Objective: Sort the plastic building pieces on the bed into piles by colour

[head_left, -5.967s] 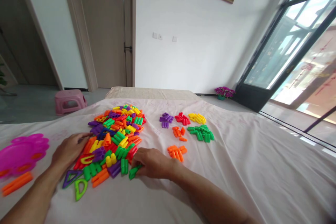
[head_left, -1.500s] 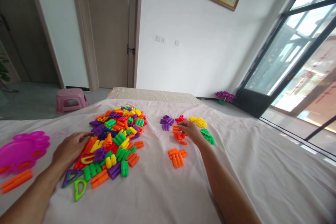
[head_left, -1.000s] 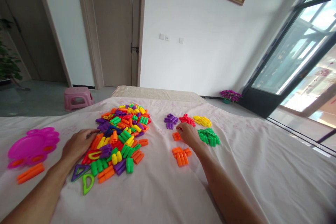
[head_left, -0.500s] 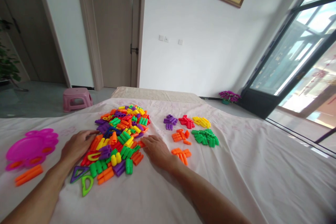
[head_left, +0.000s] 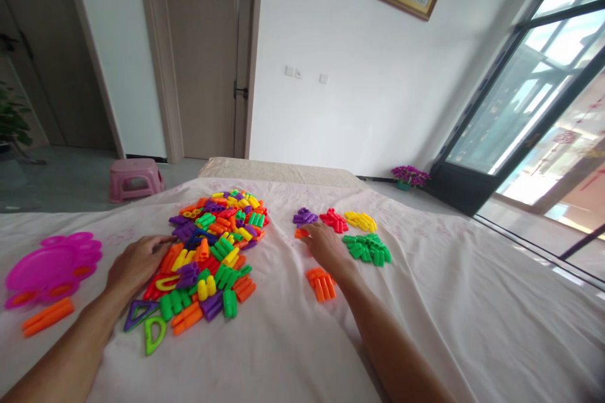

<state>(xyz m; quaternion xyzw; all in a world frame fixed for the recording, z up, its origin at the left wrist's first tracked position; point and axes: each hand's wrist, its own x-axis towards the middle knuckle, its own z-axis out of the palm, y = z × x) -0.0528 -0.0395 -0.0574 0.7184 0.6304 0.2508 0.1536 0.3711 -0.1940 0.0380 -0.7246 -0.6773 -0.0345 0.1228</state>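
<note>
A heap of mixed plastic building blocks (head_left: pixel 222 245), tube-shaped and brightly coloured, lies on the cloth-covered table. At the heap's left edge rests my left hand (head_left: pixel 135 261), fingers stretched toward the blocks and holding nothing visible. My right hand (head_left: pixel 326 249) is over the sorted groups, with an orange block (head_left: pixel 300 234) at its fingertips; the hand covers the orange blocks under it. Around it lie purple blocks (head_left: pixel 305 217), red blocks (head_left: pixel 334 220), yellow blocks (head_left: pixel 361 221) and green blocks (head_left: pixel 368 249). Nearer me is another orange group (head_left: pixel 322 284).
To the left are a pink paw-shaped plate (head_left: pixel 42 267) and an orange block pair (head_left: pixel 48 317). A purple triangle (head_left: pixel 139 315) and a green D-shaped piece (head_left: pixel 155 335) lie at the heap's near edge. Beyond the table stands a pink stool (head_left: pixel 137 179).
My right hand has moved right from the heap's edge to the sorted groups, with an orange block at its fingertips. My left hand has stayed beside the heap.
</note>
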